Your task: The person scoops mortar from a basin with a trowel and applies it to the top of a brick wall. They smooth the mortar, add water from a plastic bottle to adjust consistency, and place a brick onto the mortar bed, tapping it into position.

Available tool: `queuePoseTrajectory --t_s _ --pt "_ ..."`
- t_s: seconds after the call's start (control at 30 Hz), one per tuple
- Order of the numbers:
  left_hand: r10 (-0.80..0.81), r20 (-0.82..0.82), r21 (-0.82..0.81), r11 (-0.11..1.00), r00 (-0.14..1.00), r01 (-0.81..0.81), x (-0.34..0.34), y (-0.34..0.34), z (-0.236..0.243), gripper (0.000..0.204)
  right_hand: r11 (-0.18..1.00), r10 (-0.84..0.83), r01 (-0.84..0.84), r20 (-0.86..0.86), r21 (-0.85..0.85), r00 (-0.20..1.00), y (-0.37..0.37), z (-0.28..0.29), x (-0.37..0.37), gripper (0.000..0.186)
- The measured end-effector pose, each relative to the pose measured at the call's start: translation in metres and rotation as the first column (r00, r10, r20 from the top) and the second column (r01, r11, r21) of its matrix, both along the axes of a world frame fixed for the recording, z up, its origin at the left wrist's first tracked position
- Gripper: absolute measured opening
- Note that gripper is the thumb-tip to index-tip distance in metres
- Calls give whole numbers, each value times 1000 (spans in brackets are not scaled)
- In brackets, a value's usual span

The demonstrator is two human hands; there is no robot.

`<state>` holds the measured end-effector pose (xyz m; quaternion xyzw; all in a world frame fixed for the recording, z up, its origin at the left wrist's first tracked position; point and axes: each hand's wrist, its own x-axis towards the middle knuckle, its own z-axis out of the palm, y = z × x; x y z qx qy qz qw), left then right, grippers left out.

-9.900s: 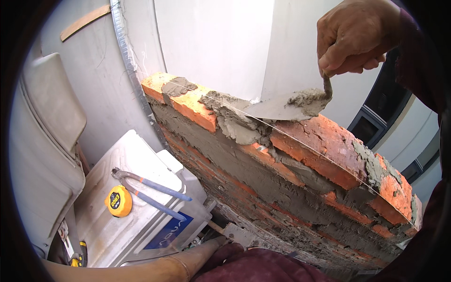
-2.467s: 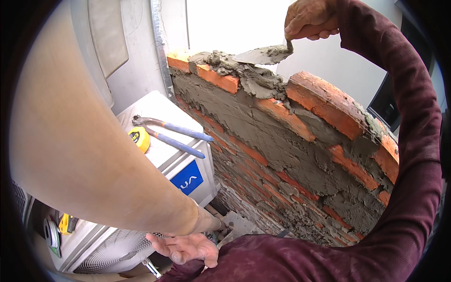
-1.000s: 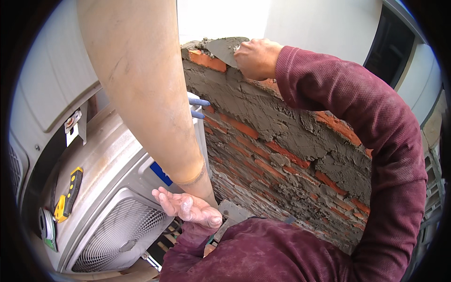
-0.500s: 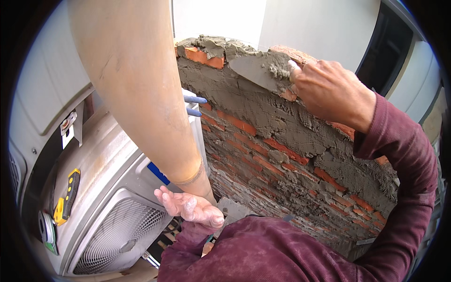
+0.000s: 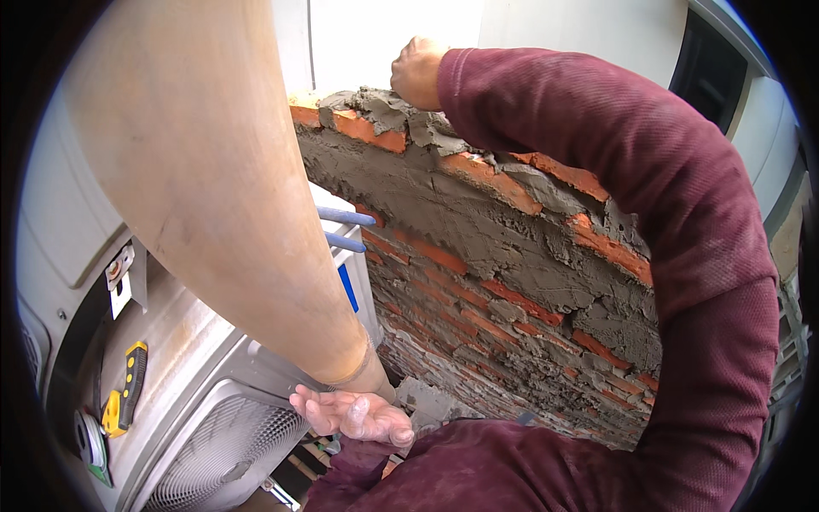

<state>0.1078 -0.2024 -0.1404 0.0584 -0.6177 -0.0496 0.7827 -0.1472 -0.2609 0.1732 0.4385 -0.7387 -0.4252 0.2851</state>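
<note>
My right hand (image 5: 416, 72) is reached across to the far top of the brick wall (image 5: 490, 183), its fingers curled closed. The trowel it grips, seen half a second ago, is hidden behind the hand and wall now. Wet grey mortar (image 5: 375, 107) lies in lumps along the wall's top edge, next to that hand. Smeared mortar covers much of the upper face, with red bricks showing through. My left hand (image 5: 354, 416) is open, palm up with loosely bent fingers, powdery with dust and holding nothing. It is just below the lower end of a thick beige pipe (image 5: 230, 188).
On the left stands an air conditioner unit (image 5: 171, 358) with a round fan grille. A yellow and black utility knife (image 5: 126, 391) and a tape roll (image 5: 88, 439) lie on it. Two blue-grey prongs (image 5: 345, 217) stick out beside the pipe. White panels (image 5: 580, 51) rise behind the wall.
My right hand has swept left and away along the wall's top, and the trowel blade has gone out of sight. Bricks it covered now show. My left hand stays palm up.
</note>
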Motion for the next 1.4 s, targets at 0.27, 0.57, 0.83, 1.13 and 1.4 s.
queuePoseTrajectory --t_s 0.27,0.57,0.83,1.13,1.4 --pt "-78 5 -47 996 997 78 7 0 4 62 987 160 -160 0 9 987 99 56 -14 23" --pt "-780 343 20 563 523 826 6 85 14 48 694 -353 443 269 -567 896 276 67 163 6" --pt "-308 453 644 762 -837 68 56 146 -264 64 615 -24 516 640 -597 768 583 -219 214 21" --pt "195 -201 275 952 -960 136 177 209 -382 106 -305 -1 892 936 334 -351 704 -632 422 36" --pt "273 16 157 949 -962 272 210 223 -480 96 -319 95 862 918 394 -384 660 -888 398 36"
